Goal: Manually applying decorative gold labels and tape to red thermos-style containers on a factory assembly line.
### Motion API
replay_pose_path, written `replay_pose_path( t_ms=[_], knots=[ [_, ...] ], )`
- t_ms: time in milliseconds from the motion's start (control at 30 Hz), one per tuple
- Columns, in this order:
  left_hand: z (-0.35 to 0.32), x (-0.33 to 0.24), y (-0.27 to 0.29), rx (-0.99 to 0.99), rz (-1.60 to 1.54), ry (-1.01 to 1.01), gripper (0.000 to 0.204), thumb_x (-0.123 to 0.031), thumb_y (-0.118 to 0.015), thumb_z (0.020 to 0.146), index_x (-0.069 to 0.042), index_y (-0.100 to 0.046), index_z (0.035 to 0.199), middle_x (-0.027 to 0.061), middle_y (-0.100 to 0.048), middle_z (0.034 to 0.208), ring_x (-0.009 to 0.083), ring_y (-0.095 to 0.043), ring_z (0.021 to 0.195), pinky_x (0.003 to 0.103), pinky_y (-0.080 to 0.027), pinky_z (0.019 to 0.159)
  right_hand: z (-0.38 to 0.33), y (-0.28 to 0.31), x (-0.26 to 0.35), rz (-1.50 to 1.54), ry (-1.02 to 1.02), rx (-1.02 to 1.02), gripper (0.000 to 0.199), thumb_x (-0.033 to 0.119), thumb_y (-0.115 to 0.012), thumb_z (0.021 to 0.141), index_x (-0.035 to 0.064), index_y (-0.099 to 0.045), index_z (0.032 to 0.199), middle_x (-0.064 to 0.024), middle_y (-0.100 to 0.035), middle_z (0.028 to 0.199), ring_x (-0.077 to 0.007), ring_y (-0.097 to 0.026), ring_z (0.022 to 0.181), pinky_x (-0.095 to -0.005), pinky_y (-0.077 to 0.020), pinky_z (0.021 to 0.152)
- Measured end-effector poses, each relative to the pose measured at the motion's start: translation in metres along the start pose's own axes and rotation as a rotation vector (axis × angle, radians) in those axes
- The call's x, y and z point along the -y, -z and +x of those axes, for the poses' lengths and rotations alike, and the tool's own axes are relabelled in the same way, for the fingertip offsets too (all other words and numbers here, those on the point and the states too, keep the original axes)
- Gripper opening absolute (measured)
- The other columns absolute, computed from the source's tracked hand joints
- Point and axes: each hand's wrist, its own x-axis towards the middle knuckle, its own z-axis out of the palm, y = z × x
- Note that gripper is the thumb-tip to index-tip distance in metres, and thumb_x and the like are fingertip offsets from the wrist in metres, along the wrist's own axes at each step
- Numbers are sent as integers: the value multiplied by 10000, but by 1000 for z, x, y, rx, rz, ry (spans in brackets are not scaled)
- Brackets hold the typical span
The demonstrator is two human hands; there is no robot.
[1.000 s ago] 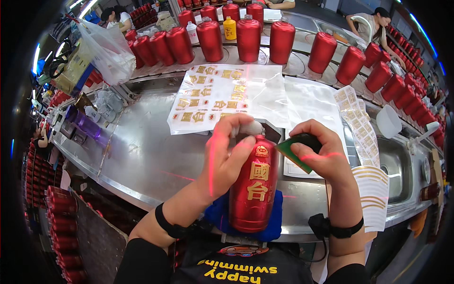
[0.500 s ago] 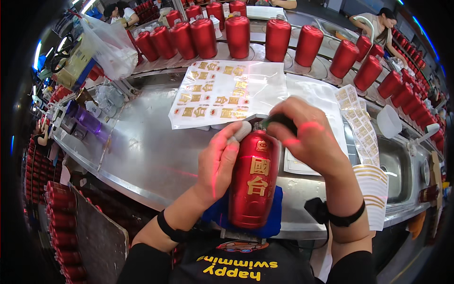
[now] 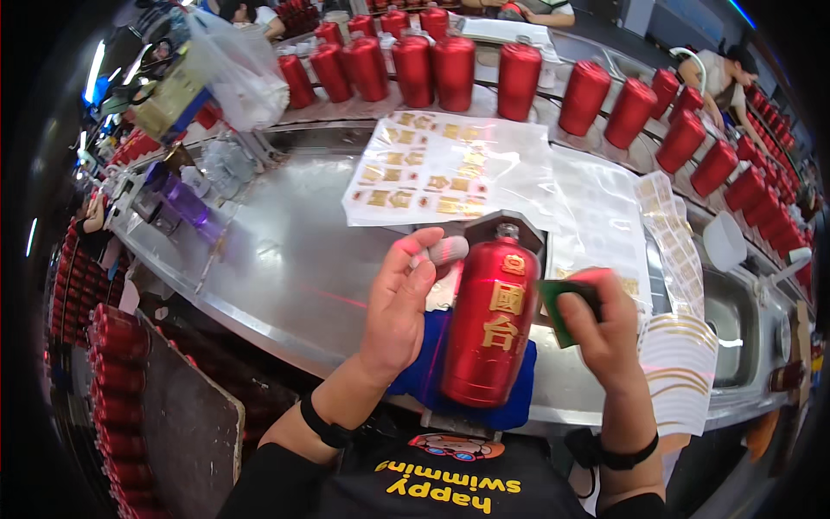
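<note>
A red metallic bottle point(image 3: 489, 333) with raised-looking gold characters lies tilted before me, its clear neck pointing away. Its lower end is on a blue cloth point(image 3: 415, 368), and a dark angular rest point(image 3: 529, 221) shows behind the neck. My left hand point(image 3: 399, 311) is beside the bottle's left side, fingers apart and holding nothing; one fingertip wears a whitish cover point(image 3: 451, 250). On the other side, my right hand point(image 3: 601, 329) grips a flat green and black pad point(image 3: 558, 313), slightly apart from the bottle.
Gold-printed transfer sheets point(image 3: 519, 164) lie beyond the bottle on the steel bench point(image 3: 285, 233). A gold label strip point(image 3: 670, 233) and curved-band sheets point(image 3: 679, 368) lie right, near a sink point(image 3: 735, 346). Red bottles point(image 3: 519, 82) line the far conveyor. Co-workers sit beyond.
My right hand has moved from the bottle's neck down to its right side, still with the green and black pad. The left hand has come away from the bottle. The view has shifted.
</note>
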Motion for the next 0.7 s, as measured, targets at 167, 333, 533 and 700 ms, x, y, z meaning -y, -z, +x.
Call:
replay_pose_path(
  t_ms=[167, 333, 533, 700],
  knots=[
    [25, -23, 12, -180, -240, 80, 261, -376, -478, 972, -125, -470, 901, -21, -417, 711, 113, -397, 623, 280, -372, 598, -9, 7, -6, 335, -4, -99, 197, 75, -525, 941, -5, -512, 1121, -113, -625, 1038, -178, -634, 914, -279, -551, 716],
    [58, -36, 38, -129, -63, 193, 380, -436, -420, 985, -147, -407, 739, -33, -321, 591, 95, -284, 488, 256, -261, 456, -17, -2, 2, 456, 64, -116, 224, 32, -475, 948, -21, -502, 1165, -158, -583, 1165, -222, -608, 1039, -319, -577, 770],
    [47, -33, 46, -149, -122, 227, 438, -491, -355, 987, -113, -480, 804, -18, -357, 620, 109, -326, 525, 267, -313, 504, -28, -2, -30, 30, -115, -96, 159, 86, -560, 886, 8, -580, 1024, -98, -651, 895, -147, -625, 830, -293, -507, 705],
    [16, -63, -14, 32, -326, 361, 735, -659, -336, 909, -60, -374, 1333, 151, -566, 1151, 173, -491, 664, 300, -390, 606, -38, 0, -47, -652, 331, -272, 247, 121, -573, 871, -15, -582, 1076, -175, -593, 1048, -330, -571, 935, -366, -463, 821]
  ],
)
